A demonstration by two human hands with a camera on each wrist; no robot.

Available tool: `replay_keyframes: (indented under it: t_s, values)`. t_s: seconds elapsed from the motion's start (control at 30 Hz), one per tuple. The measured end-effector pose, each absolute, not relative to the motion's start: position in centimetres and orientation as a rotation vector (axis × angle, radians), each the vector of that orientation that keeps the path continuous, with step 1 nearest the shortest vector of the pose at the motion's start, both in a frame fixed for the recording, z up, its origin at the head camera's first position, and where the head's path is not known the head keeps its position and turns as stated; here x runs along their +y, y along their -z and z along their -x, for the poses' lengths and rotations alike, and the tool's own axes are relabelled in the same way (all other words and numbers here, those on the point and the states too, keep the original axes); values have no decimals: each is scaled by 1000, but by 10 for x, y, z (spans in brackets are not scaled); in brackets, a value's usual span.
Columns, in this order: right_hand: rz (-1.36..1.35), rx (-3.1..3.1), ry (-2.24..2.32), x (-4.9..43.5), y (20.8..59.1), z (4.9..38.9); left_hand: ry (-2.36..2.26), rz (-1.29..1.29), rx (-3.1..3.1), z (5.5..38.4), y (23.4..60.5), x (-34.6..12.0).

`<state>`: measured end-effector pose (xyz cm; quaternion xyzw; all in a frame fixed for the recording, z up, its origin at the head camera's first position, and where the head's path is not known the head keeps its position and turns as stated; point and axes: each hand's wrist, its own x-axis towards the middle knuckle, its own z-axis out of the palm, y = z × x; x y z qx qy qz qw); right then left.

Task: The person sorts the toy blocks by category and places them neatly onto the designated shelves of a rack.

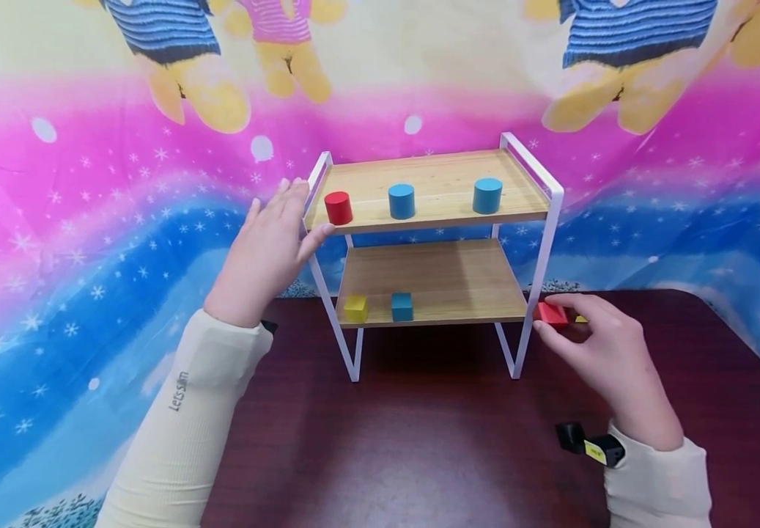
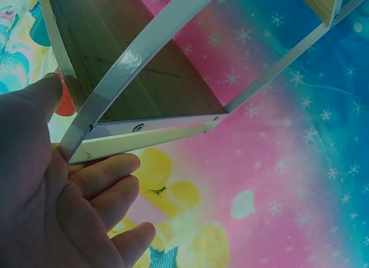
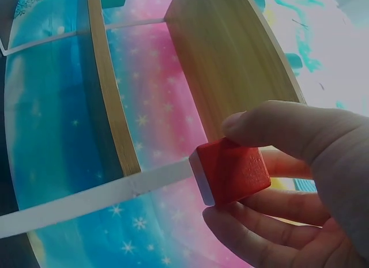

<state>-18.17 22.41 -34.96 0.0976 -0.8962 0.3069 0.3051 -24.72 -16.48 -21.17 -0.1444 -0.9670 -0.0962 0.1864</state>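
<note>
A two-tier shelf with wooden boards and a white metal frame stands on the dark table. My left hand rests against its upper left corner, fingers fairly straight and thumb spread near the red cylinder. In the left wrist view, the white frame passes between thumb and fingers. My right hand pinches a red cube between thumb and fingers, beside the shelf's right front leg. Two blue cylinders, one in the middle and one further right, stand on the upper board.
On the lower board sit a yellow cube and a teal cube, both near its front edge. A small yellow object shows behind the right hand, mostly hidden. A patterned cloth backdrop hangs behind the table.
</note>
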Motion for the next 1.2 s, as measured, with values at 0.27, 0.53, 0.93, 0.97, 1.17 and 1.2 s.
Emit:
replay_keyframes:
  t_s: [0.27, 0.53, 0.93, 0.97, 1.17, 1.2]
  values:
    - [-329, -2310, -811, 215, 353, 184, 266, 408, -2726, 247, 212, -165]
    - [-328, -2306, -827, 210, 356, 187, 271, 409, -2725, 248, 213, -164]
    - [-371, -2273, -765, 198, 358, 188, 268, 417, -2717, 249, 214, -165]
    - [-380, -2269, -763, 197, 359, 188, 268, 420, -2717, 250, 214, -165]
    - [-426, -2251, -764, 187, 361, 192, 278, 418, -2718, 249, 214, -166]
    - [-431, -2249, -768, 185, 361, 192, 282, 416, -2719, 249, 215, -166]
